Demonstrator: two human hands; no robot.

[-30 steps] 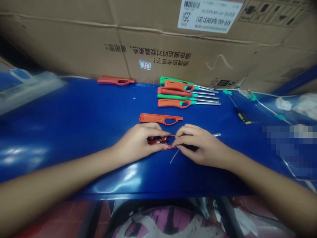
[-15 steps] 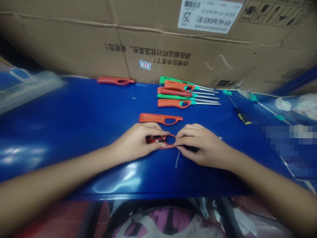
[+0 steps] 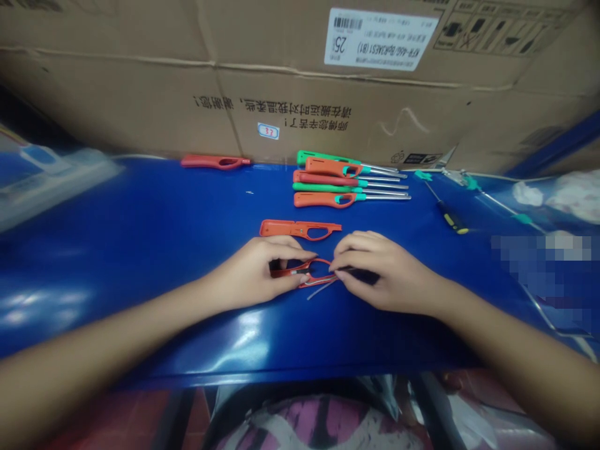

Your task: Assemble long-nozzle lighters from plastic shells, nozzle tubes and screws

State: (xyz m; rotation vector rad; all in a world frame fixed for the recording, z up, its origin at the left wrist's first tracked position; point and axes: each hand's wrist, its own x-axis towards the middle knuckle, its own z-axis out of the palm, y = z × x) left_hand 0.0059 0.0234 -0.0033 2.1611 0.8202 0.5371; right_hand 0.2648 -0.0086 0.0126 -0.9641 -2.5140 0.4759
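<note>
My left hand [image 3: 268, 270] is closed on the body of an orange-red lighter casing half [image 3: 323, 261] that shows its inner side. A dark part with a white piece sits inside it near my left thumb. With closed fingertips my right hand [image 3: 375, 270] pinches the narrow front end of the same casing. A thin pale tube [image 3: 320, 291] sticks out from beneath those right fingertips, slanting toward my left thumb. Just beyond my hands lies another open orange casing half [image 3: 300, 230]. What else my right fingers pinch is hidden.
Several assembled long-nosed lighters [image 3: 328, 199] lie stacked by a large cardboard box [image 3: 154, 100]. A red handle [image 3: 213, 162] lies to their left. On the right are a screwdriver [image 3: 450, 217] and a metal rod with green pieces [image 3: 501, 203]. A clear plastic container [image 3: 70, 178] stands far left.
The pale tube has swung from pointing toward me to slanting left, close along the casing. Both hands keep their hold. The whole view has shifted slightly.
</note>
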